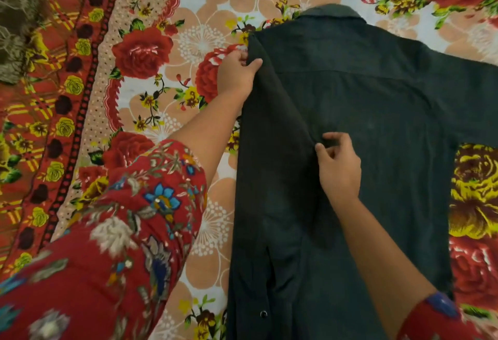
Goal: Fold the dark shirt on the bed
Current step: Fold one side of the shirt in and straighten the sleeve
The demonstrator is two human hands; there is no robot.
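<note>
The dark shirt [377, 113] lies back side up on the bed, collar at the far end. Its left side is folded inward, with the sleeve running down toward the near edge. The right sleeve stretches out past the right border of the view. My left hand [237, 73] grips the folded edge at the left shoulder, thumb on top of the cloth. My right hand [338, 164] pinches a small ridge of fabric near the middle of the shirt's back.
A floral bedsheet [167, 51] with red roses and peach flowers covers the bed. A red patterned blanket [54, 75] lies along the left side. My red floral sleeve [121, 232] fills the lower left.
</note>
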